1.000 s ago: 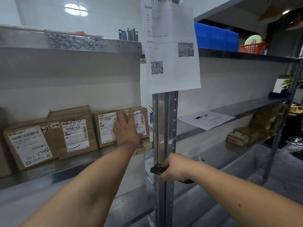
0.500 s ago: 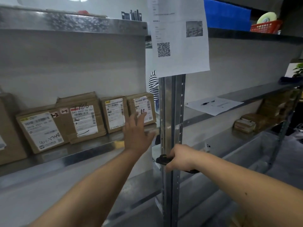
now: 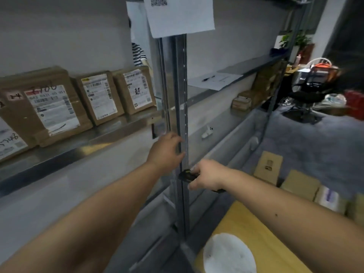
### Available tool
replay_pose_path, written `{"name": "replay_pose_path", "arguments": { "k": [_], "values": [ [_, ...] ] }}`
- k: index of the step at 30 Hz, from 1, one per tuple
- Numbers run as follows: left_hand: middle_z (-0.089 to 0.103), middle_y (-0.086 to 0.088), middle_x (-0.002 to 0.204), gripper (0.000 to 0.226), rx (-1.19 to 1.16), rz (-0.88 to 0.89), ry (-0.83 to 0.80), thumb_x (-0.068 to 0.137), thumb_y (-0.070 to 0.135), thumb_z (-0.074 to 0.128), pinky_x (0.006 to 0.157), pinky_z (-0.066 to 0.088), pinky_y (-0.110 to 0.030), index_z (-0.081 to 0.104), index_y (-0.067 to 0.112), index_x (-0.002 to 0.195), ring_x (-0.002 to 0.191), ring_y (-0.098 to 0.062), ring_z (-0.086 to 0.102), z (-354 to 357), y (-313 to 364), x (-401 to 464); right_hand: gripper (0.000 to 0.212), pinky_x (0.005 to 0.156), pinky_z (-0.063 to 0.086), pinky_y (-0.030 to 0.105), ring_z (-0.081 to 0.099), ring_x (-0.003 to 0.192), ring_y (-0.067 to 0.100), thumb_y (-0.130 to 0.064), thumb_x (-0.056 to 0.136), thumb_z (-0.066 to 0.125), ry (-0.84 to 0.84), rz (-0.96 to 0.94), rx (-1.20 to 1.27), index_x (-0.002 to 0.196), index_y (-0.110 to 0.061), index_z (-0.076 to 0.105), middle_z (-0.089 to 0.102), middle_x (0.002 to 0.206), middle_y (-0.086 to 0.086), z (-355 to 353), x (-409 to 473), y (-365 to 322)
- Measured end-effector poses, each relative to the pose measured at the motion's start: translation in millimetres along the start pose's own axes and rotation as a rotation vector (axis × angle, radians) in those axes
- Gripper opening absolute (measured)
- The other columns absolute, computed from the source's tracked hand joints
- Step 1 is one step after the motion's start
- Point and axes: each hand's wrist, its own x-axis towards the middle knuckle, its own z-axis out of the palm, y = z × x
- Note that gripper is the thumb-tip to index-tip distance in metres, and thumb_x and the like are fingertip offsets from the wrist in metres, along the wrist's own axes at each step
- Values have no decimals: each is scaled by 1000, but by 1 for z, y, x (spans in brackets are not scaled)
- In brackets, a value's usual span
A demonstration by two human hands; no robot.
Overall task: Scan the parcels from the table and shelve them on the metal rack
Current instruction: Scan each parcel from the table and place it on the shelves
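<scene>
Several brown cardboard parcels with white labels lean in a row on the metal rack's shelf (image 3: 118, 129); the rightmost parcel (image 3: 136, 89) stands beside the rack's upright post (image 3: 181, 95). My left hand (image 3: 166, 150) hangs in front of the post below the shelf, fingers loosely curled, holding nothing. My right hand (image 3: 206, 177) grips a black handheld scanner (image 3: 187, 174) just right of the post. More parcels (image 3: 299, 184) lie on the yellow table (image 3: 236, 217) at the lower right.
A printed sheet with a QR code (image 3: 179, 14) hangs on the post. A paper and pen (image 3: 214, 79) lie on the right shelf, stacked boxes (image 3: 244, 99) below it. An office chair (image 3: 307, 91) and clutter stand at the far right on grey floor.
My left hand has left the rightmost shelved parcel and dropped down and right to the post. The view has swung down and right, bringing the table and its parcels into sight.
</scene>
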Motion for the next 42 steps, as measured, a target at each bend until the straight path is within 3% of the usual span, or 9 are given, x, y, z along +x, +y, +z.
{"name": "replay_pose_path", "arguments": {
  "k": [5, 8, 14, 20, 26, 30, 34, 39, 42],
  "values": [
    [52, -2, 145, 52, -105, 85, -209, 93, 35, 73, 108, 45, -35, 60, 21, 141, 134, -24, 50, 56, 11, -29, 30, 49, 42, 25, 62, 59, 20, -44, 81, 83, 48, 214, 61, 91, -18, 75, 61, 69, 1, 48, -48, 36],
    [51, -2, 148, 53, -144, 134, -312, 95, 36, 71, 107, 44, -35, 57, 22, 144, 136, -25, 49, 88, 28, -50, 27, 41, 40, 23, 55, 50, 24, -37, 81, 83, 111, 361, 188, 98, -17, 75, 59, 66, 4, 79, -86, 62],
    [47, 1, 152, 52, -180, 325, -541, 98, 38, 66, 107, 45, -36, 53, 26, 147, 139, -24, 46, 145, 90, -92, 35, 66, 53, 36, 71, 86, 26, -43, 79, 83, 246, 599, 340, 106, -22, 78, 74, 93, 5, 144, -171, 106],
    [43, 7, 154, 47, -240, 490, -707, 99, 39, 65, 94, 54, -37, 53, 32, 144, 126, -22, 56, 175, 170, -144, 47, 65, 48, 29, 66, 83, 19, -40, 82, 84, 421, 810, 497, 126, -27, 76, 70, 99, -1, 188, -263, 120],
    [41, 5, 157, 51, -205, 666, -780, 99, 44, 65, 104, 50, -39, 50, 35, 147, 135, -20, 50, 187, 241, -196, 61, 57, 43, 23, 60, 79, 4, -44, 82, 83, 660, 977, 587, 139, -31, 70, 68, 103, -6, 218, -348, 133],
    [43, 4, 155, 52, -208, 754, -802, 99, 44, 64, 103, 50, -41, 50, 34, 148, 135, -21, 49, 190, 284, -238, 58, 54, 41, 24, 59, 68, 10, -43, 83, 82, 728, 1026, 615, 138, -29, 70, 66, 89, -7, 237, -400, 141],
    [46, 3, 153, 54, -150, 813, -788, 98, 44, 65, 105, 50, -40, 49, 35, 149, 136, -22, 49, 196, 325, -275, 62, 56, 51, 29, 71, 77, 21, -41, 82, 81, 763, 1076, 631, 142, -31, 67, 71, 97, -7, 259, -453, 153],
    [44, 3, 153, 56, -106, 819, -842, 99, 42, 64, 104, 51, -41, 46, 36, 151, 134, -23, 50, 201, 380, -329, 34, 40, 33, 20, 48, 51, 12, -36, 83, 76, 747, 1113, 657, 117, -31, 73, 57, 73, -5, 284, -528, 172],
    [42, 3, 155, 55, -127, 795, -873, 99, 43, 63, 106, 49, -42, 47, 34, 151, 134, -24, 49, 208, 417, -366, 41, 40, 34, 24, 47, 49, 18, -38, 77, 74, 747, 1091, 689, 117, -28, 75, 55, 68, -2, 298, -570, 189]
  ]
}}
